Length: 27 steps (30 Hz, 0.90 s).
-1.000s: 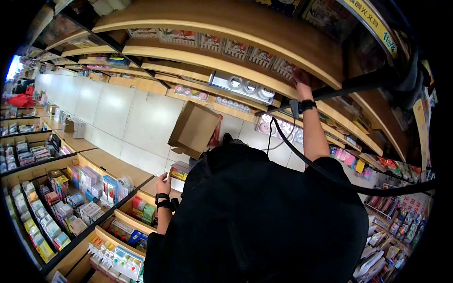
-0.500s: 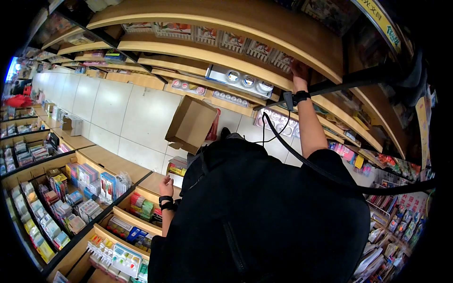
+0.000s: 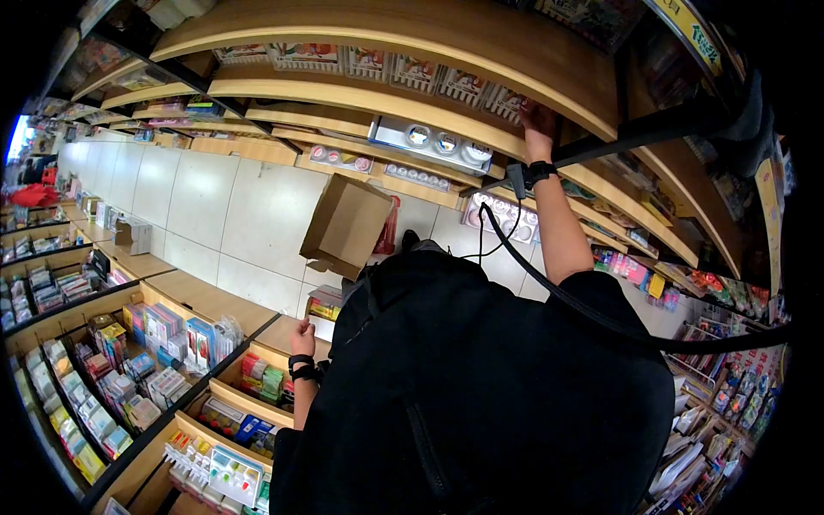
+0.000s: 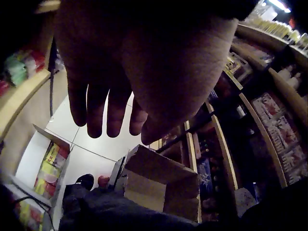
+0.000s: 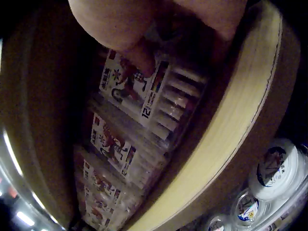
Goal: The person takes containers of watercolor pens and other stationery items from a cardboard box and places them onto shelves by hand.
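Shelving towers beside one open cardboard box. The left hand hangs idle, fingers loose and nearly straight; the right hand reaches in, thumb over the end pack, its other fingers' hold hidden. A hurried pull might topple neighbours: at least six clear packs line that shelf.

A clear pack marked 12 sits on a wooden shelf

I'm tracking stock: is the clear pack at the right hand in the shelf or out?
In: the right wrist view shows the clear pack behind the shelf's pale edge, beside similar packs, with the right hand at it.
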Motion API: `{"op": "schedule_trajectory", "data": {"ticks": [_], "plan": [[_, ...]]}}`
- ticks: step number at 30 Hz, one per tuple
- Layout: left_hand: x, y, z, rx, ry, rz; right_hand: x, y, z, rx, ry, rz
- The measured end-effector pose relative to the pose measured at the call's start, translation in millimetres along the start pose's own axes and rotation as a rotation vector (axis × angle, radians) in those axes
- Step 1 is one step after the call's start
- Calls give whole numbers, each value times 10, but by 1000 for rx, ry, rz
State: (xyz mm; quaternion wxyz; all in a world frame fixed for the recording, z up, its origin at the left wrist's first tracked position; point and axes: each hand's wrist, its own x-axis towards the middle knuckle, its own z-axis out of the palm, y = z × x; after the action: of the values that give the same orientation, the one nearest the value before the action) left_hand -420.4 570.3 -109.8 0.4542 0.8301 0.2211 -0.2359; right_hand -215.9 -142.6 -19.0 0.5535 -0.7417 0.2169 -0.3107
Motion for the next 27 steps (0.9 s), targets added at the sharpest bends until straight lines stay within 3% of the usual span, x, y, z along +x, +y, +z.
{"op": "schedule_trajectory", "data": {"ticks": [3,5,9,11,12,15,18,19,21,23,24,25,27], "plan": [[-137,131,-3,28,-11,-107,-125,-174,77,-118,145,3],[-178,79,29,22,-25,-126,-196,-330,74,-171,194,102],[-221,-73,107,3,-45,-170,-262,-376,86,-256,294,18],[-241,-71,143,30,-56,-175,-379,-607,87,203,226,237],[-263,-53,169,13,-54,-182,-419,-672,73,203,221,239],[-325,-28,197,-34,-71,-206,-592,-846,98,102,78,291],[-521,477,211,28,-91,-290,-891,-979,237,-74,-288,203],[-542,568,208,99,-95,-223,-995,-831,271,-90,-368,286],[-498,627,260,98,-69,-229,-1252,-740,372,-266,-501,-198],[-349,524,332,42,-80,-263,-1470,-434,302,-382,-675,65],[-184,233,437,-147,-79,-224,-1575,-252,245,-478,-702,162],[-76,173,459,-122,-110,-234,-1728,-22,175,-330,-657,164],[-21,331,495,-174,-128,-294,-1919,110,-119,-593,-769,396]]}}
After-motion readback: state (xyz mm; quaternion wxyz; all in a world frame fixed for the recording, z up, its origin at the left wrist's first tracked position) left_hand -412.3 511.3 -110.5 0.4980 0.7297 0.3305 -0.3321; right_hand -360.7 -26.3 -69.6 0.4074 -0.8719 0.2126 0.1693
